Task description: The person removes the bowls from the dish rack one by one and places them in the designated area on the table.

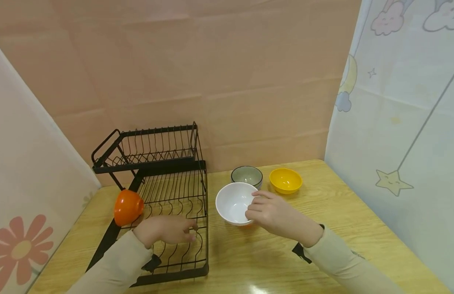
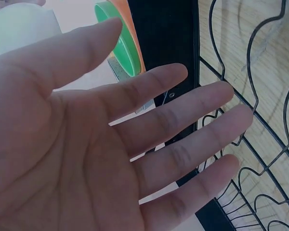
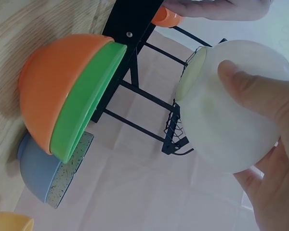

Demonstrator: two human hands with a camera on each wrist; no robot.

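Observation:
My right hand (image 1: 267, 214) grips a white bowl (image 1: 230, 204) by its right side and rim. In the right wrist view, the thumb presses on the bowl's outer wall (image 3: 221, 130), which is held above the table. Below it stands an orange bowl with a green inside (image 3: 62, 91), mostly hidden in the head view. My left hand (image 1: 168, 230) hovers over the lower tier of a black wire dish rack (image 1: 206, 253). Its fingers are spread with nothing in the palm (image 2: 86, 159). An orange bowl (image 1: 125, 208) leans on its side in the rack, left of that hand.
A grey bowl with a dark rim (image 1: 246, 174) stands behind the white bowl, and a yellow bowl (image 1: 285, 180) is to its right. The rack's raised upper tier (image 1: 149, 163) stands at the back left. Cloth walls (image 1: 267, 102) enclose the wooden table (image 1: 322, 212).

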